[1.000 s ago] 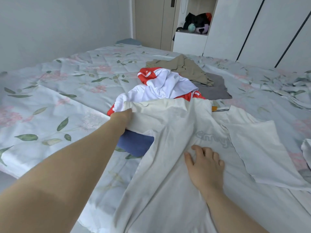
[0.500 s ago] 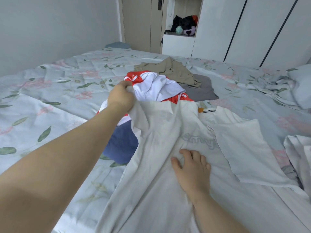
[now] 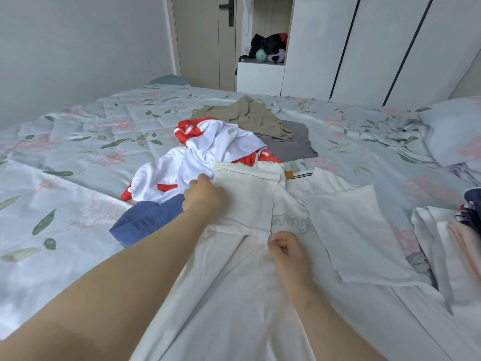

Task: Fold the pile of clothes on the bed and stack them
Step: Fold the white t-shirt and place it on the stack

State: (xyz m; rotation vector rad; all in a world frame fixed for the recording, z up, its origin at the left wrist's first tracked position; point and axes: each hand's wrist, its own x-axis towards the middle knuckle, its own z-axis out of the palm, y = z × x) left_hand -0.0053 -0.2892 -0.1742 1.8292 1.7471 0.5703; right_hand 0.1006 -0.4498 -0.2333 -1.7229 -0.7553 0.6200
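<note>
Your left hand [image 3: 205,195] grips the far-left edge of the sleeve [image 3: 247,201], which lies folded in across the chest of the white T-shirt [image 3: 234,295]. Your right hand [image 3: 289,252], fingers curled, pinches the white T-shirt's cloth at the sleeve's near corner. The shirt lies spread on the bed [image 3: 78,131] under both forearms. Just beyond your left hand sits the red-and-white garment [image 3: 208,147]; a blue garment [image 3: 148,221] lies just left of that wrist. Farther off are the khaki garment [image 3: 247,115] and grey garment [image 3: 291,145].
</note>
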